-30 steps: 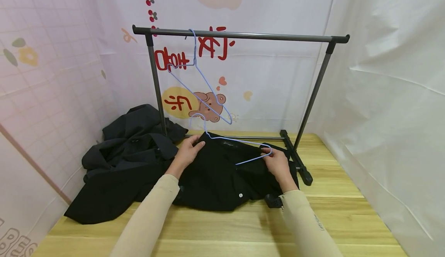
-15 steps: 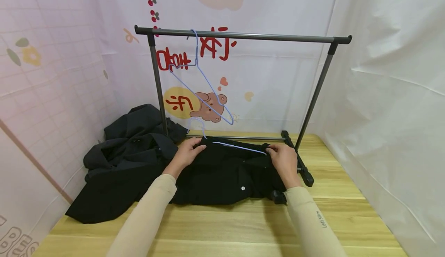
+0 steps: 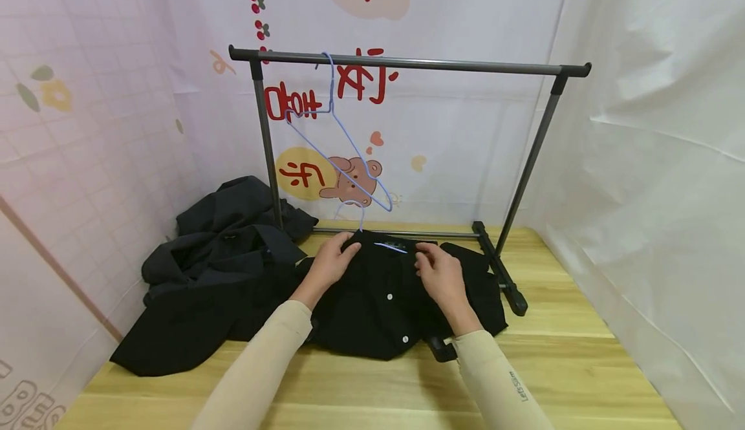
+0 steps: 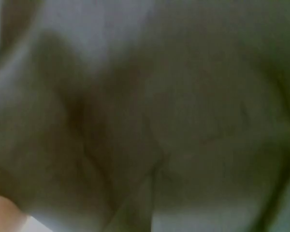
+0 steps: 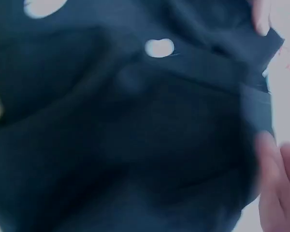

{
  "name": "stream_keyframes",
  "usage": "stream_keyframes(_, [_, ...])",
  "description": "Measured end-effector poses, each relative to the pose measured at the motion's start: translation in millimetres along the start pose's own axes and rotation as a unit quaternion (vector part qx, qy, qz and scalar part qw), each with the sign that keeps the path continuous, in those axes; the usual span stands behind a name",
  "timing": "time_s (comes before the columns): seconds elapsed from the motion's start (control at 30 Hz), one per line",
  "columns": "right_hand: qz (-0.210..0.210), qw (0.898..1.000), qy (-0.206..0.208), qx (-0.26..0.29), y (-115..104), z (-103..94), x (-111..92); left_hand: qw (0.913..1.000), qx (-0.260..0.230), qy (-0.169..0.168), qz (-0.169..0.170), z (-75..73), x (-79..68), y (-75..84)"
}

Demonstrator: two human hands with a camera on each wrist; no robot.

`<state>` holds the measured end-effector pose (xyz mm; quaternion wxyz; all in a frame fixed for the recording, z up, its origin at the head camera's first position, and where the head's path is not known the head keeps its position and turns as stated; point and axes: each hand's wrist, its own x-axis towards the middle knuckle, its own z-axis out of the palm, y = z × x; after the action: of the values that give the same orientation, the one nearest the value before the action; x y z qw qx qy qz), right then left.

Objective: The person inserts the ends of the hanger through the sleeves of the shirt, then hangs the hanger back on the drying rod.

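A black shirt (image 3: 372, 313) with white buttons lies on the table, its collar facing the rack. My left hand (image 3: 334, 260) grips its left collar edge, thumb on top. My right hand (image 3: 442, 278) has curled fingers at the right side of the neck opening and appears to pinch the fabric there; the right wrist view shows its blurred fingers (image 5: 273, 179) at the cloth's edge. A blue wire hanger (image 3: 391, 247) is mostly hidden inside the shirt, with its hook sticking out behind the collar. Dark cloth fills the left wrist view.
A grey metal clothes rack (image 3: 442, 64) stands behind the shirt, its right foot (image 3: 506, 281) beside the right sleeve. Another blue wire hanger (image 3: 352, 139) hangs from its bar. A heap of dark clothes (image 3: 221, 255) lies at the left on the wooden table (image 3: 361, 391).
The hanger's right arm, earlier lying over the shirt, has gone under the fabric. My right hand has moved left along the collar, and the hook has shifted slightly right with my left hand.
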<state>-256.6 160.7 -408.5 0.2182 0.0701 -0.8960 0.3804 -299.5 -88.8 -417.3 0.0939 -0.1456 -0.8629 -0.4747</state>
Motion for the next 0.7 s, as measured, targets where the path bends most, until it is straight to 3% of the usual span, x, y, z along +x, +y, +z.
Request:
stream_keyframes(0.1, [0.012,0.999,0.028,-0.035,18.3,-10.4,1.5,0.9983,-0.041,-0.032,-0.027,-9.8,-0.4,-3.9])
stream_keyframes(0.13, [0.019,0.998,0.014,-0.054,23.3,-14.9,2.8,0.9973,-0.051,-0.042,-0.032,-13.1,-0.5,-5.1])
stream_keyframes(0.27, [0.022,0.990,-0.113,-0.081,33.9,-26.9,8.3,0.9922,-0.094,-0.075,-0.032,-18.5,-1.6,-5.4])
stream_keyframes(0.37, [0.006,0.987,-0.150,-0.059,29.5,-24.1,9.2,0.9883,-0.122,-0.090,-0.015,-14.7,-2.6,-0.8])
stream_keyframes(0.5, [-0.040,0.990,-0.131,-0.043,14.7,-12.7,6.7,0.9853,-0.134,-0.106,0.005,-7.5,-3.1,7.3])
stream_keyframes(0.57, [-0.055,0.992,-0.105,-0.043,9.9,-7.3,5.3,0.9876,-0.117,-0.104,0.001,-5.9,-2.8,9.4])
stream_keyframes(0.7, [-0.031,0.998,-0.044,-0.028,12.4,-5.1,4.3,0.9953,-0.048,-0.079,-0.028,-13.6,-1.4,5.2])
